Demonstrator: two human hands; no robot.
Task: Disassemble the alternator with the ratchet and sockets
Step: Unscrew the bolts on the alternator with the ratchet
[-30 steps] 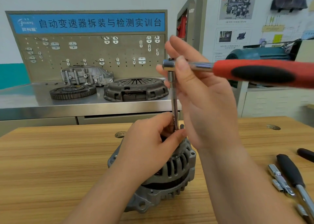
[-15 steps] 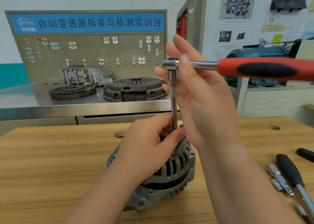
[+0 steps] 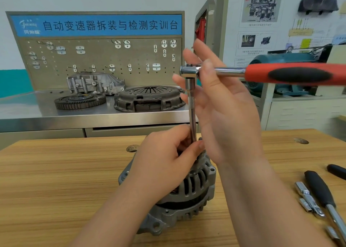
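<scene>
A grey alternator (image 3: 194, 194) sits on the wooden table (image 3: 56, 181) in front of me. A chrome extension bar (image 3: 192, 111) rises straight up from its top to the ratchet head (image 3: 188, 72). The ratchet's red and black handle (image 3: 299, 75) points right, roughly level. My left hand (image 3: 164, 164) pinches the lower end of the bar on top of the alternator and hides the socket and bolt. My right hand (image 3: 224, 111) is raised beside the bar, thumb in front of the ratchet neck and straight fingers behind it.
Loose chrome sockets (image 3: 307, 198) and a black-handled tool (image 3: 320, 188) lie on the table at the right, with another black handle (image 3: 337, 170) beyond. Behind, a steel bench (image 3: 37, 113) carries a clutch cover (image 3: 149, 98), a toothed flywheel (image 3: 80, 101) and a housing (image 3: 93, 83).
The ratchet handle has swung a little, its far end now higher and nearly level. Both hands stay where they were.
</scene>
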